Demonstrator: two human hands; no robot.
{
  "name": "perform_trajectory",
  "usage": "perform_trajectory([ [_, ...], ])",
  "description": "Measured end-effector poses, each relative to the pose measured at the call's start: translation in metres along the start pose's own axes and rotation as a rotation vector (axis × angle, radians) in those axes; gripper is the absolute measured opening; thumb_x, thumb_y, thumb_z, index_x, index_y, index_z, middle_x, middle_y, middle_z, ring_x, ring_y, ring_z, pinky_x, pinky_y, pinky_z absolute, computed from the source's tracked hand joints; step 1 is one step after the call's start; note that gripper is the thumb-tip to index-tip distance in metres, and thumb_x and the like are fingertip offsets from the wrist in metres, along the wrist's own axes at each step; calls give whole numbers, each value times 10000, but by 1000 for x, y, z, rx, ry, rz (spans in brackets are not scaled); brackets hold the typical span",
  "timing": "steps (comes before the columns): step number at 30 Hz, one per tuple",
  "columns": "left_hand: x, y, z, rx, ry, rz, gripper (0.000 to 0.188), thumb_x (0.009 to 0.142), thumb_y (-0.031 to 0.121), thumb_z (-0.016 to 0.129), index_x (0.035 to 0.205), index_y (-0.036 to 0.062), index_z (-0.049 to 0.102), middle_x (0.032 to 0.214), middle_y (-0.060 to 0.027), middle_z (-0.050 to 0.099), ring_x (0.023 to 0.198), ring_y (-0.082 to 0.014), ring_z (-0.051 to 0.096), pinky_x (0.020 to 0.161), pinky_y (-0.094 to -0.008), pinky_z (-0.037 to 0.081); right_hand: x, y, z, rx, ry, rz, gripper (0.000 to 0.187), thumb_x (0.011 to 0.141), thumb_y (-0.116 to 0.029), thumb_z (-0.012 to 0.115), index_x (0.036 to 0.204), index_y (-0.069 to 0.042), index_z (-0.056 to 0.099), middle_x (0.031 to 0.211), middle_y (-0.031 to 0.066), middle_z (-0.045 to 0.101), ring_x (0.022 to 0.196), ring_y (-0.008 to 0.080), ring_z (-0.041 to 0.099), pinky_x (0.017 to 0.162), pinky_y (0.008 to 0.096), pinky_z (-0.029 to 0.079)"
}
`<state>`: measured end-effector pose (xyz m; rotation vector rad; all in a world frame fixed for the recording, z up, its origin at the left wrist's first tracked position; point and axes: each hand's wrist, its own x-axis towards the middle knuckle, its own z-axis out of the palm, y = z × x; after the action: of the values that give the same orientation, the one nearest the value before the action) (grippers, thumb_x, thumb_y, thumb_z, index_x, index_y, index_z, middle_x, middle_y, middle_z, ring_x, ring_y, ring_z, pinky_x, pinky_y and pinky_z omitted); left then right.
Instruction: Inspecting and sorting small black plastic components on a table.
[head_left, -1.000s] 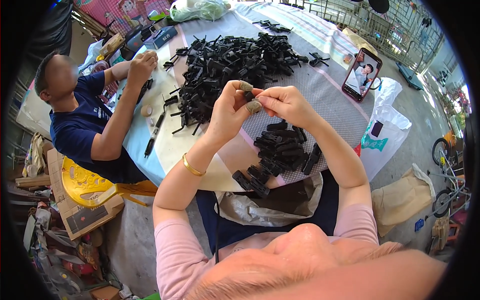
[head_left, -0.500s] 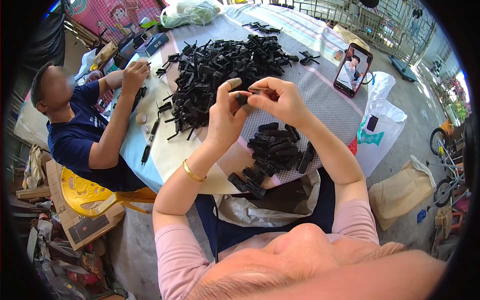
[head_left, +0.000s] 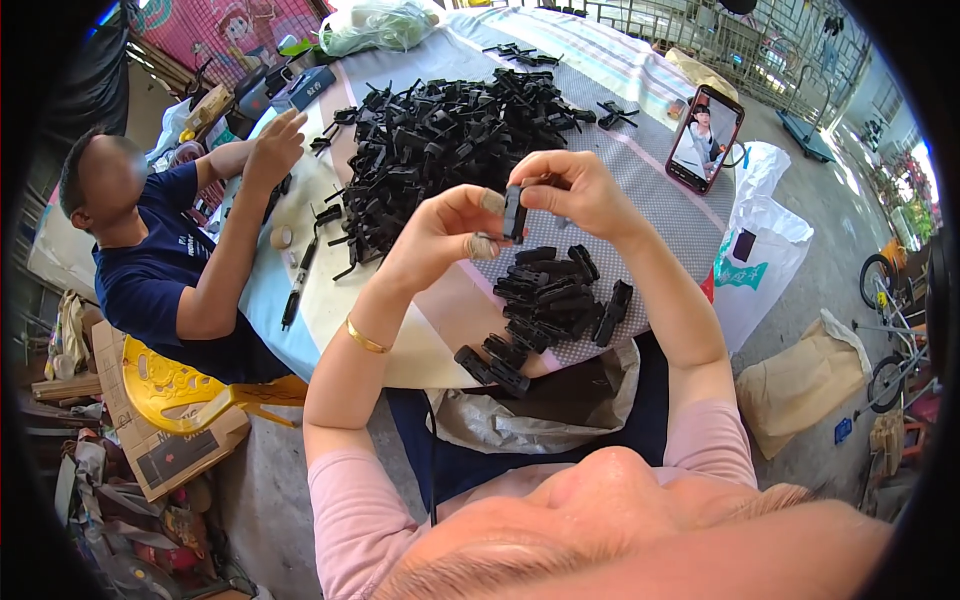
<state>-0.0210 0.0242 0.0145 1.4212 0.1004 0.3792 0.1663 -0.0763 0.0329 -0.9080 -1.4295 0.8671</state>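
A small black plastic part point(head_left: 514, 214), long and narrow, stands upright between my two hands over the table. Pinched at its top end, it is in the thumb and fingers of my right hand point(head_left: 575, 192). My left hand point(head_left: 440, 232) is beside it, with thumb and forefinger apart; tan coverings wrap their tips. Whether the forefinger touches the part I cannot tell. Just below my hands lies a smaller pile of similar black parts point(head_left: 550, 290), closely stacked. Beyond my hands spreads a large heap of black parts with protruding arms point(head_left: 440, 140).
Across the left side sits a co-worker point(head_left: 150, 240), hands raised at the table. A phone point(head_left: 705, 140) stands at the right, a white plastic bag point(head_left: 765, 260) beside the table. A black pen point(head_left: 298, 285) and tape roll point(head_left: 282, 237) lie left. An open sack point(head_left: 500, 425) is below the near edge.
The black part now stands upright in my right hand. My left fingers have spread and drawn back toward me from their pinch. The co-worker's hand has lifted slightly, fingers more extended.
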Motion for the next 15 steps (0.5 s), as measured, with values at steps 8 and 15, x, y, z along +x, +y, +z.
perform_trajectory([
  [8, 5, -12, 17, -231, 66, 2, 228, 765, 100, 638, 941, 22, 516, 936, -116, 592, 912, -241, 593, 820, -400, 499, 2, 9, -4, -133, -62, -104, 134, 772, -58, 638, 894, -5, 626, 779, 22, 619, 682, 59, 550, 621, 193, 457],
  [15, 8, -6, 23, -61, 358, 91, 71, 812, -14, 517, 875, -41, 496, 869, -98, 590, 795, -156, 597, 764, -293, 508, 2, 8, 9, -141, 169, 2, 128, 840, -102, 550, 876, 14, 591, 682, 12, 574, 619, 57, 516, 567, 202, 431],
])
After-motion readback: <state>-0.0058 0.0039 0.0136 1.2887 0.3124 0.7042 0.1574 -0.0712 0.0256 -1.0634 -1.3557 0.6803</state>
